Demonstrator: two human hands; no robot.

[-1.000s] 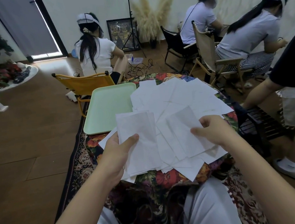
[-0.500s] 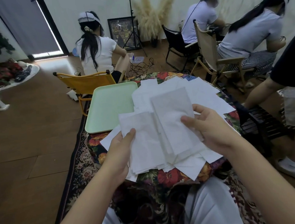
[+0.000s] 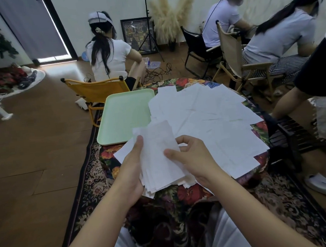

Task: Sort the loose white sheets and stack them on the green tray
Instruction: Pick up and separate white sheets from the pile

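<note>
- Left hand [image 3: 131,170] grips a small sheaf of white sheets [image 3: 159,158] near the green tray [image 3: 122,116]; right hand [image 3: 192,160] pinches its top sheet.
- Gathering step — next, probably squaring the sheaf, then setting it on the bare tray.
- Loose sheets [image 3: 206,116] lie just beside the tray.

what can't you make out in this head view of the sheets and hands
- Number of sheets in the held stack: edges overlap, both hands cover them.
- Print on the sheets: too faint.
- Left hand fingers: behind the stack.
- Tablecloth under the loose sheets: covered.
- Green tray near corner: behind the stack.
</note>
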